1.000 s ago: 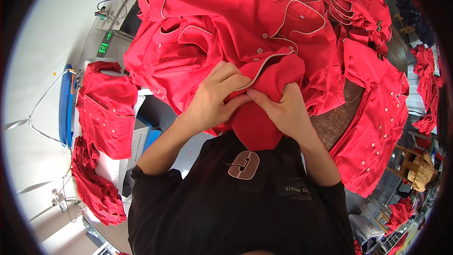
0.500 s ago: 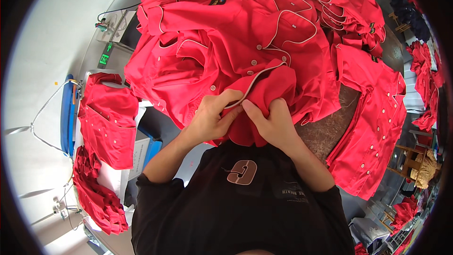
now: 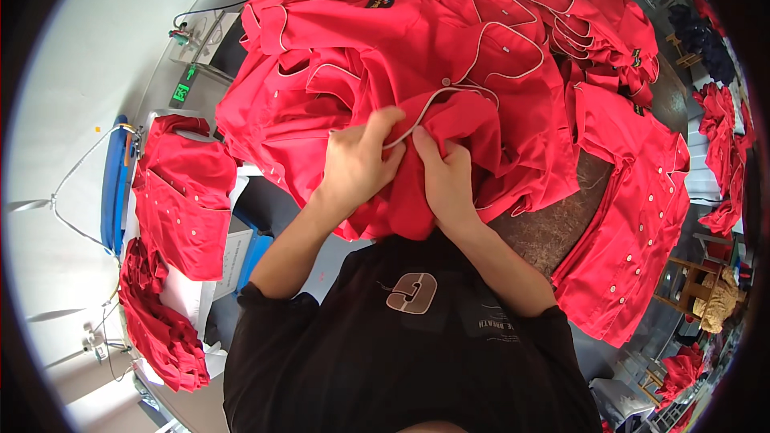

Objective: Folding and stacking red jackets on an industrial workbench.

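Observation:
A red jacket (image 3: 417,204) with thin white piping is bunched up at the near side of a heap of like garments. My left hand (image 3: 359,162) is closed on the cloth beside the piped edge, its index finger bent upward. Just to its right, my right hand (image 3: 449,186) pinches the same jacket, thumb against the piping and fingers folded into the cloth. The piped edge (image 3: 437,96) curves away from between my hands toward the far right. Folds hide my fingertips in part.
The heap of red jackets (image 3: 321,24) covers most of the brown table (image 3: 553,220). A buttoned jacket (image 3: 634,216) hangs over its right side. More red garments (image 3: 184,192) lie at the left, near a blue board (image 3: 116,192). Wooden stools (image 3: 682,289) stand at the far right.
Both hands have moved slightly away from my body, and the piped edge has lifted and shifted with them. The jacket's front bunches differently, covering buttons that showed before.

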The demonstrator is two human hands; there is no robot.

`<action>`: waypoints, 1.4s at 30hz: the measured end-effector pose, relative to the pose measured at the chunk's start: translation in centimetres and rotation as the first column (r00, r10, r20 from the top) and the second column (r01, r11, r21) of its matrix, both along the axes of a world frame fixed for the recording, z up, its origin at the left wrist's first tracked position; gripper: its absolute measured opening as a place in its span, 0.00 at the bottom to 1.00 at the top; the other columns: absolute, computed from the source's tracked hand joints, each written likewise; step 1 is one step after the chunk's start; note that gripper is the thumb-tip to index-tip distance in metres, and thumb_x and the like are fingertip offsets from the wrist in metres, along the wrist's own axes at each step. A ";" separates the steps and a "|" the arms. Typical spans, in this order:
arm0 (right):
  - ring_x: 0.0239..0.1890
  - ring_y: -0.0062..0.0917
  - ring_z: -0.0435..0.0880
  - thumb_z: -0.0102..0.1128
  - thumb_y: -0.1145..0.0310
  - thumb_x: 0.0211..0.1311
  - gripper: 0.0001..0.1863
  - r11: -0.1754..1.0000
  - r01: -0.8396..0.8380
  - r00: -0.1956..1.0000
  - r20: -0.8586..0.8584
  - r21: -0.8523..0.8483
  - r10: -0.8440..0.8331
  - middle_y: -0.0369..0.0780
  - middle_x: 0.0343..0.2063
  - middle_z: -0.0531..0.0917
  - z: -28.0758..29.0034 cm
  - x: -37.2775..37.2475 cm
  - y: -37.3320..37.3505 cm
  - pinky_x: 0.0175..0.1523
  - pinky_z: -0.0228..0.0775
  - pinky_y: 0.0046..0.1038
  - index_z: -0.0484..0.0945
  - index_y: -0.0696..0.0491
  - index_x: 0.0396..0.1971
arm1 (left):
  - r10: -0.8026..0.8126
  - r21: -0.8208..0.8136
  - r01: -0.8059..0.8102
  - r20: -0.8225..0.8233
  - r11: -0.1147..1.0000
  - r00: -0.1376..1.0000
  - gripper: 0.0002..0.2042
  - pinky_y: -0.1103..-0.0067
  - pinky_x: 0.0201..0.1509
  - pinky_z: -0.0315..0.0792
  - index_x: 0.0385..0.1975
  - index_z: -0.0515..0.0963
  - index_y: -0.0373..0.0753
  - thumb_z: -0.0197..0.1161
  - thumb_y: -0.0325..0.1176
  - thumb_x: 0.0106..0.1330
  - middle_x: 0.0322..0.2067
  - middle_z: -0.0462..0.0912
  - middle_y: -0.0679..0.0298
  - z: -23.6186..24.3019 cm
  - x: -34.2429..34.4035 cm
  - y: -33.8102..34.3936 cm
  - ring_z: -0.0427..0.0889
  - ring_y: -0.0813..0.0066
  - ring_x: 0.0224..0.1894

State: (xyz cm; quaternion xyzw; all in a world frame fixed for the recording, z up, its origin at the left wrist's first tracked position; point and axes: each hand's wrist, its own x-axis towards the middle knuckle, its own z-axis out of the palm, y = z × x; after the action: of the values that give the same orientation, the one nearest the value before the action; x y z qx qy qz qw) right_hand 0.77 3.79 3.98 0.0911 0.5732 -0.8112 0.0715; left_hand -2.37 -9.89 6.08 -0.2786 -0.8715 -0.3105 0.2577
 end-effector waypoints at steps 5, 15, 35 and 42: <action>0.37 0.13 0.75 0.52 0.65 0.66 0.12 0.992 0.122 0.977 -0.178 0.013 -0.117 0.33 0.34 0.80 2.0 -0.5 -0.8 0.42 0.66 0.17 0.78 0.58 0.36 | 0.181 0.153 -0.188 0.061 0.970 0.982 0.22 0.76 0.16 0.65 0.43 0.71 0.40 0.67 0.23 0.45 0.13 0.69 0.64 0.9 0.4 0.9 0.71 0.69 0.12; 0.39 0.12 0.75 0.52 0.67 0.66 0.11 0.982 0.178 0.950 -0.249 -0.060 -0.187 0.32 0.35 0.80 2.6 0.4 -0.3 0.42 0.65 0.17 0.77 0.59 0.39 | 0.201 0.175 -0.178 -0.121 0.968 0.972 0.21 0.78 0.23 0.65 0.37 0.80 0.41 0.67 0.20 0.36 0.18 0.72 0.65 2.2 0.2 1.2 0.70 0.71 0.20; 0.32 0.27 0.80 0.64 0.57 0.55 0.21 0.627 -0.153 0.986 0.073 0.764 0.152 0.43 0.28 0.81 1.7 2.6 5.2 0.38 0.71 0.28 0.76 0.62 0.34 | -0.233 0.125 0.203 0.677 0.971 0.698 0.20 0.81 0.36 0.73 0.47 0.76 0.36 0.56 0.19 0.51 0.35 0.83 0.59 2.1 5.4 -1.0 0.82 0.64 0.32; 0.28 0.39 0.81 0.63 0.48 0.51 0.25 0.149 -0.518 0.680 0.300 0.842 0.669 0.45 0.24 0.80 3.2 4.6 12.5 0.36 0.72 0.37 0.77 0.57 0.35 | -0.197 -0.088 0.621 0.905 0.779 0.376 0.14 0.80 0.41 0.74 0.47 0.77 0.40 0.60 0.31 0.60 0.42 0.82 0.66 8.5 -3.3 -2.0 0.82 0.73 0.40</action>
State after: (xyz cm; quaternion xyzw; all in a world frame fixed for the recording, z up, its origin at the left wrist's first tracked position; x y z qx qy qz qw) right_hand 5.34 16.33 7.18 -0.1787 0.8955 -0.2923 0.2840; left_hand -5.64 -11.93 14.53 -0.3462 -0.8219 -0.2674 -0.3650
